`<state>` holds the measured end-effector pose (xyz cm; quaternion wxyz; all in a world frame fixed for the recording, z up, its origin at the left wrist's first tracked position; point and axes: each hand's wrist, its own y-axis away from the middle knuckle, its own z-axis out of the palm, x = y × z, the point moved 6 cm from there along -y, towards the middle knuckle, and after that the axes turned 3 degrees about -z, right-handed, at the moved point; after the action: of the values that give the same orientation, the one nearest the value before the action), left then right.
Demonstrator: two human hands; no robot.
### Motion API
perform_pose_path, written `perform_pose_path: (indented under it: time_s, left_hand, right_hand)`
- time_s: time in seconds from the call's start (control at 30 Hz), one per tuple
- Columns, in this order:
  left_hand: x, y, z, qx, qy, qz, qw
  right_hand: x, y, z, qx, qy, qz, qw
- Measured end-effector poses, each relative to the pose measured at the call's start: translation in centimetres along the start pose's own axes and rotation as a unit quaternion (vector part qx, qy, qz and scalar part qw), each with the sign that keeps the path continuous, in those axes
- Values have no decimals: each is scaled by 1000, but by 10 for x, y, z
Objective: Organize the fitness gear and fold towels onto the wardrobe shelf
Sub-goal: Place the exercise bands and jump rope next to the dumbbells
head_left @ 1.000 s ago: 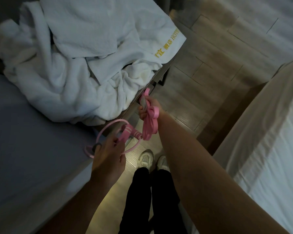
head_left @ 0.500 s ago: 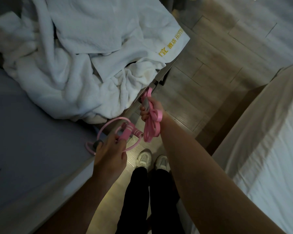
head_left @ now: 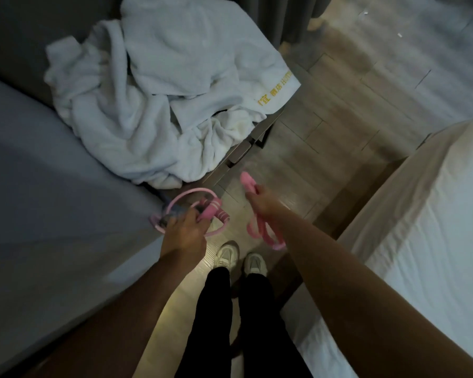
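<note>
Pink loops of cord (head_left: 187,196) with two striped foam handles (head_left: 216,210) are bunched in the left hand (head_left: 182,233), whose fingers (head_left: 195,214) curl round them above the near corner of a grey-blue bed (head_left: 38,214). To the right, well apart from it, the right hand (head_left: 257,199) grips a flat pink band (head_left: 260,231). Its fingers are closed round the band's upper end, which pokes out past the fist, while the rest hangs in loops below the wrist over the wooden floor (head_left: 339,118). Farther off, a rumpled heap of white towels (head_left: 148,118) lies across a grey table (head_left: 260,129) and spills onto the bed at the left. One towel corner with yellow embroidered lettering (head_left: 273,94) hangs over the table's right edge. A second bed with a white sheet (head_left: 421,227) fills the right side. Between the two beds, near the camera, stand the person's pale shoes (head_left: 227,255) and black trousers (head_left: 216,309). Dark curtain folds (head_left: 284,17) hang at the far end.
</note>
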<state>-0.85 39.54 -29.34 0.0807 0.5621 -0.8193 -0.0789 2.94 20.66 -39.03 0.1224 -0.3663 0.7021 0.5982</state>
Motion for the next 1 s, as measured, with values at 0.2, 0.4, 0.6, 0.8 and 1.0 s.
perform_pose_path:
  time_s: [0.2, 0.4, 0.6, 0.8, 1.0]
  left_hand:
    - [27, 55, -34, -30, -36, -25, 999]
    - [22, 134, -61, -3, 12, -127, 992]
    - [9, 226, -76, 56, 9, -207, 977]
    - [-25, 325, -66, 57, 31, -307, 949]
    - [-77, 435, -47, 61, 20, -369, 927]
  right_hand:
    - [-7, 94, -15, -20, 253, -110, 961]
    - [-24, 172, -4, -68, 386, -239, 889]
    - [-40, 231, 45, -114, 526, -373, 756]
    - [-52, 285, 127, -176, 593, -434, 655]
    - [-62, 335, 252, -206, 635, -467, 579]
